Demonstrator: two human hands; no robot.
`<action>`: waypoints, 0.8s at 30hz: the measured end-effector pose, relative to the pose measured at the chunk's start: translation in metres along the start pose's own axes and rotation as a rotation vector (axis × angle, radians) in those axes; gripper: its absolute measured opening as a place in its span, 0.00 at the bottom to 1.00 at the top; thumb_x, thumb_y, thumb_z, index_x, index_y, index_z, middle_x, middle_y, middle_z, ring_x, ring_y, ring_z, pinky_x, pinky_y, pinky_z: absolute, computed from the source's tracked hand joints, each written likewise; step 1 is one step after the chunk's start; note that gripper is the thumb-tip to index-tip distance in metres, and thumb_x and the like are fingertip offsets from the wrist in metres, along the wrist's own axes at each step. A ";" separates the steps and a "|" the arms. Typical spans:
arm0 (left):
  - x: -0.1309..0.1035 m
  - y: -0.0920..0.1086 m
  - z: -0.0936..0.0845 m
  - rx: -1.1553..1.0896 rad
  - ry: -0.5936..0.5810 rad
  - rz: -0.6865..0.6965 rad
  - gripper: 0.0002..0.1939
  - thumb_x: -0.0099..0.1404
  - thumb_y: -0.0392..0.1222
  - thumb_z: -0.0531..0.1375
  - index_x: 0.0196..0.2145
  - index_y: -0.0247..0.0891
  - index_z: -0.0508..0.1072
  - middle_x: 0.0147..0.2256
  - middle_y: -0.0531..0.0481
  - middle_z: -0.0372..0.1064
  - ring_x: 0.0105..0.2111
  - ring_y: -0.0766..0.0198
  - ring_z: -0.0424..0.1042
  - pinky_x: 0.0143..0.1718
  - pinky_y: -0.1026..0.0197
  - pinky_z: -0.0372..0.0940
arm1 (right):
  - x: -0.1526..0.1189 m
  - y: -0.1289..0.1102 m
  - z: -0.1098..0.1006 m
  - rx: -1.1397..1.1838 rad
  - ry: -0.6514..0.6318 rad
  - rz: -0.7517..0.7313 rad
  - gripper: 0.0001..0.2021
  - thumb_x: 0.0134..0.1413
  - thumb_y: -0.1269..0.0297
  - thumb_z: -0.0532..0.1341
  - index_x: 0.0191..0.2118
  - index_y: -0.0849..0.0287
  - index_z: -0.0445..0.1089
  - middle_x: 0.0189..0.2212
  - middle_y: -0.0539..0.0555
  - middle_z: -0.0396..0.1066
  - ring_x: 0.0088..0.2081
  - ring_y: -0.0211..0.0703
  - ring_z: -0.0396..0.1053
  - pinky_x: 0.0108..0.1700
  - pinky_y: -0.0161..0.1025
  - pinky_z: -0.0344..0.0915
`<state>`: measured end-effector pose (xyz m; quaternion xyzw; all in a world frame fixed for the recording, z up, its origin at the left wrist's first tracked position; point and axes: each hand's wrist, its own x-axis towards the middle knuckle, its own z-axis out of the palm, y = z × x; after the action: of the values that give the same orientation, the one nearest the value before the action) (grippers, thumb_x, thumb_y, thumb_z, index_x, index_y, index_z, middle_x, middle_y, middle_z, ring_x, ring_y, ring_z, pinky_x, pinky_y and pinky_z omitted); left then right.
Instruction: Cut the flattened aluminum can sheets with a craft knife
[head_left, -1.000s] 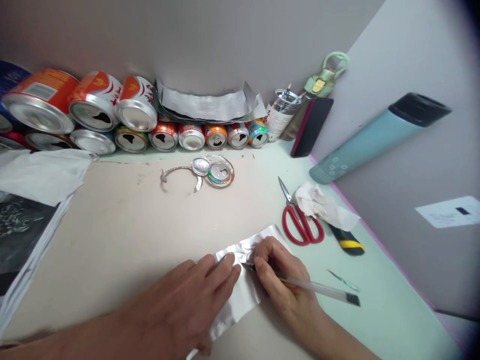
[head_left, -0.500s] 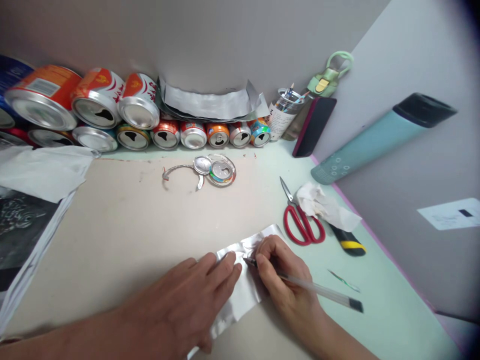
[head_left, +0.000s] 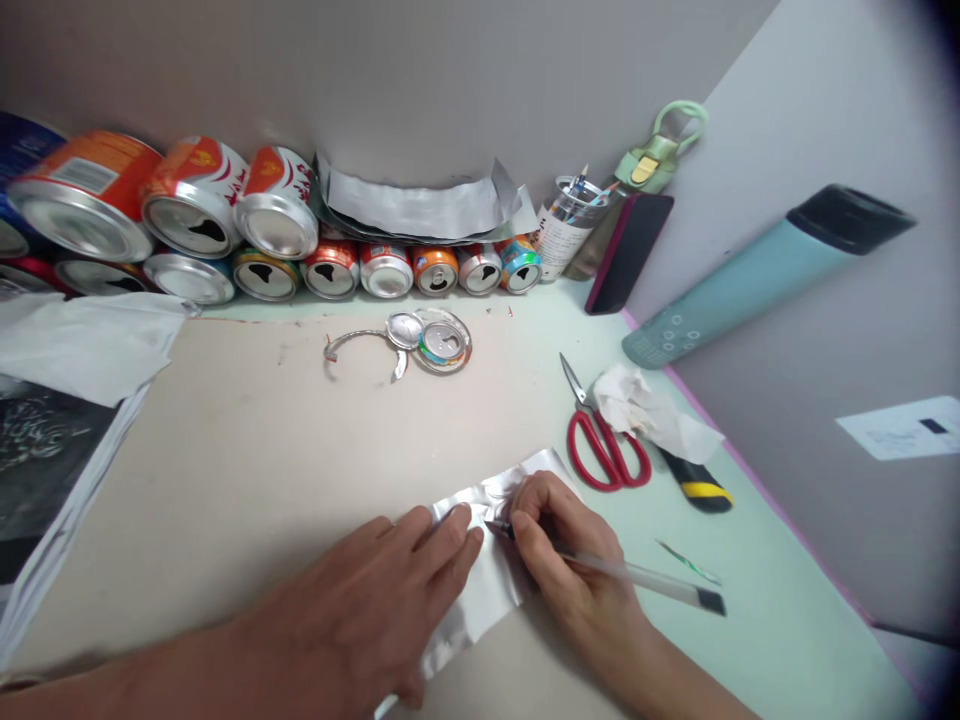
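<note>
A silvery metal sheet [head_left: 487, 590], cut like flattened can wall, lies aslant on the table in front of me. My left hand [head_left: 375, 590] rests flat across its left part, fingers stretched out and pressing on it. In my right hand [head_left: 574, 550] is a ballpoint pen [head_left: 645, 575] with a clear barrel and dark end. Its tip touches the sheet just right of my left fingertips, where curved raised marks show. My right hand covers the sheet's right side, and my left palm hides its lower left.
Red-handled scissors [head_left: 607, 450], crumpled tissue [head_left: 637, 405] and a black-yellow handle [head_left: 705, 492] lie to the right. Cut can ends [head_left: 442, 345] sit farther back. Stacked cans [head_left: 274, 215], a pencil can [head_left: 562, 235], a phone [head_left: 628, 255] and a teal bottle [head_left: 750, 285] line the walls.
The pen's rear end has tipped slightly upward in the view. Its point has shifted a few pixels along the sheet; my left hand stays in place.
</note>
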<state>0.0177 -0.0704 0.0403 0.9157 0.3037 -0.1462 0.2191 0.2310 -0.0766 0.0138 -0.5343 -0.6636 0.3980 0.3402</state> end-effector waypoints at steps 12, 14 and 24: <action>0.002 0.001 -0.005 -0.012 -0.046 -0.018 0.44 0.64 0.44 0.70 0.71 0.37 0.56 0.67 0.35 0.62 0.63 0.44 0.66 0.57 0.47 0.68 | 0.001 -0.002 0.000 -0.006 0.004 -0.014 0.13 0.69 0.64 0.54 0.29 0.54 0.58 0.25 0.47 0.59 0.27 0.40 0.57 0.28 0.38 0.55; 0.002 0.000 -0.005 -0.022 -0.046 -0.028 0.44 0.63 0.43 0.70 0.71 0.37 0.56 0.67 0.35 0.61 0.63 0.44 0.66 0.58 0.47 0.68 | 0.002 -0.003 0.000 -0.005 0.015 -0.013 0.13 0.69 0.64 0.54 0.29 0.54 0.58 0.25 0.47 0.59 0.27 0.40 0.57 0.28 0.38 0.55; 0.002 0.003 -0.004 0.033 -0.075 -0.016 0.47 0.66 0.52 0.68 0.72 0.32 0.51 0.67 0.30 0.60 0.63 0.43 0.65 0.57 0.44 0.70 | 0.008 0.001 -0.008 0.340 0.008 0.125 0.13 0.66 0.60 0.60 0.29 0.55 0.62 0.25 0.46 0.60 0.27 0.40 0.57 0.28 0.37 0.54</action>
<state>0.0220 -0.0699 0.0436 0.9107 0.3000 -0.1869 0.2138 0.2373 -0.0676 0.0165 -0.5109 -0.5507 0.5229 0.4028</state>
